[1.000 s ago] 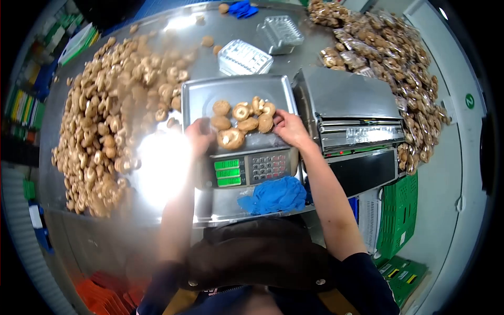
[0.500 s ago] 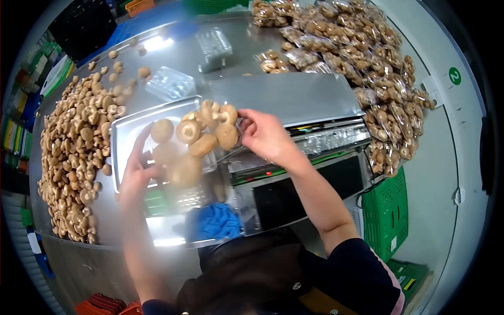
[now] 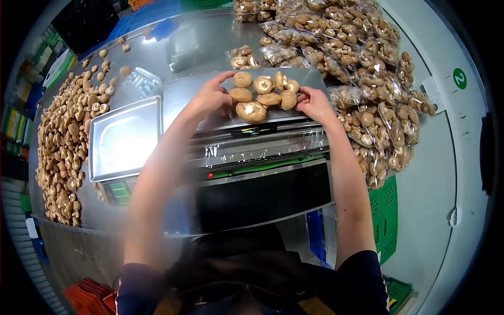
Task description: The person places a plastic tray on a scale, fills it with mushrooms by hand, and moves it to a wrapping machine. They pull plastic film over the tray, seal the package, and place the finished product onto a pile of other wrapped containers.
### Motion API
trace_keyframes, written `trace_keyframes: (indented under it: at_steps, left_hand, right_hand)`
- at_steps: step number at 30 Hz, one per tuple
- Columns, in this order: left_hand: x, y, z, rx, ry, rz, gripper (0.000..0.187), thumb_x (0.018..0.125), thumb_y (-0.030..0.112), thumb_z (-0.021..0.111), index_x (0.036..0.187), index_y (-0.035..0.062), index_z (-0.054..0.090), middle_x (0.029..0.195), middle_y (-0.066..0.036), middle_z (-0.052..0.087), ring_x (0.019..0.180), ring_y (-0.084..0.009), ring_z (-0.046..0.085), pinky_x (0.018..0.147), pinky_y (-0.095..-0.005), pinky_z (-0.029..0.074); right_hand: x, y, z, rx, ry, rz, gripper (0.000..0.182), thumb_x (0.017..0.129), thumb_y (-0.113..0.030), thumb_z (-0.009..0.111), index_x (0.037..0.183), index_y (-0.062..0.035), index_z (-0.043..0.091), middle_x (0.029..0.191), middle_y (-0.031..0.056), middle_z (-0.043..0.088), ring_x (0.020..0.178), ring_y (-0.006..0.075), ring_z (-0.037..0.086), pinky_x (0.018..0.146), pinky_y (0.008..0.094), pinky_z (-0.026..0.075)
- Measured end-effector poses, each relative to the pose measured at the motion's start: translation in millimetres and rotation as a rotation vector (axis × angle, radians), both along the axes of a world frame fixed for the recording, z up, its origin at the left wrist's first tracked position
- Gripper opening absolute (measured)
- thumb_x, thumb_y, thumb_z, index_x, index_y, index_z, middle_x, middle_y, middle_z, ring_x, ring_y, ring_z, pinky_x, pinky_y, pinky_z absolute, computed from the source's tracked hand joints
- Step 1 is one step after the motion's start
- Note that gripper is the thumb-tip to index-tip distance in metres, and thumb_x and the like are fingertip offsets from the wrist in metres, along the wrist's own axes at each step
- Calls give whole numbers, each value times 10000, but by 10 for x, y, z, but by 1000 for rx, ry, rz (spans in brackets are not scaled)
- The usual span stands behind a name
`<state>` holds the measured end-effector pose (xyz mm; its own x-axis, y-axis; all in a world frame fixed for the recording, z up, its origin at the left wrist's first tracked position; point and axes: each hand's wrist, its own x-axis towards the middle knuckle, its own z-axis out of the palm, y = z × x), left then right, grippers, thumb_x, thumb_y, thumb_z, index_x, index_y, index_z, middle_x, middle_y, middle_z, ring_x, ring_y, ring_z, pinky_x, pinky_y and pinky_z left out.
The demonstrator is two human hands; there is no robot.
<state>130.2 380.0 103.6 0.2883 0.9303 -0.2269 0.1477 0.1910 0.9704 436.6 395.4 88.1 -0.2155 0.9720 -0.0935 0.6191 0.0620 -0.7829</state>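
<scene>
A group of several brown mushrooms (image 3: 268, 98), some showing gills and stems, sits between my two hands over the flat metal top of a wrapping machine (image 3: 262, 157). They appear to lie in a clear plastic tray, whose edges hardly show. My left hand (image 3: 214, 98) is closed on the left end, index finger along the back edge. At the right end, my right hand (image 3: 316, 105) grips with thumb and fingers. Below the mushrooms, clear film and a small red light show on the machine's front.
Left lies a big heap of loose mushrooms (image 3: 63, 142). A square metal pan (image 3: 126, 139) sits on a scale beside the machine. Empty clear trays (image 3: 143, 83) stand behind it. Bagged mushrooms (image 3: 341, 42) are piled at the right, above a green crate (image 3: 386, 220).
The mushrooms have moved from above the metal pan rightward to the machine's top. My left hand has come across to their left end. The view has shifted to the right.
</scene>
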Motion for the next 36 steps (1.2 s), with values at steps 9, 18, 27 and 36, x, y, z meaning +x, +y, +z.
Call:
trace_keyframes:
  at_steps: [9, 18, 27, 36]
  left_hand:
    - [-167, -28, 50, -26, 319, -205, 716, 767, -25, 541, 1435, 144, 345, 763, -61, 584, 531, -133, 583, 463, -248, 467]
    - [-653, -1097, 358, 796, 1128, -405, 702, 643, 56, 739, 1290, 196, 507, 1216, -109, 502, 1086, -295, 510, 909, -426, 451]
    - [-599, -1598, 166, 636, 666, -114, 198, 755, -33, 632, 935, 35, 676, 949, -124, 659, 785, -253, 647, 718, -360, 526]
    - [-577, -85, 563, 776, 227, 461, 269, 975, 217, 473, 1140, 35, 582, 1190, -118, 563, 1090, -206, 568, 952, -322, 442]
  right_hand:
    - [237, -164, 118, -72, -13, 130, 412, 782, -99, 667, 1172, 8, 589, 855, 57, 649, 725, 128, 584, 707, 255, 480]
    - [893, -547, 362, 548, -691, 656, 435, 803, -108, 617, 1222, -208, 549, 1343, 29, 481, 828, 241, 656, 633, 317, 533]
    - [1063, -902, 230, 153, 53, 408, 197, 820, -48, 626, 1001, -87, 692, 1089, 79, 669, 754, 175, 670, 608, 288, 540]
    - [336, 256, 974, 674, 397, 15, 344, 953, -214, 514, 1240, -25, 530, 1103, 165, 631, 1014, 280, 627, 908, 308, 489]
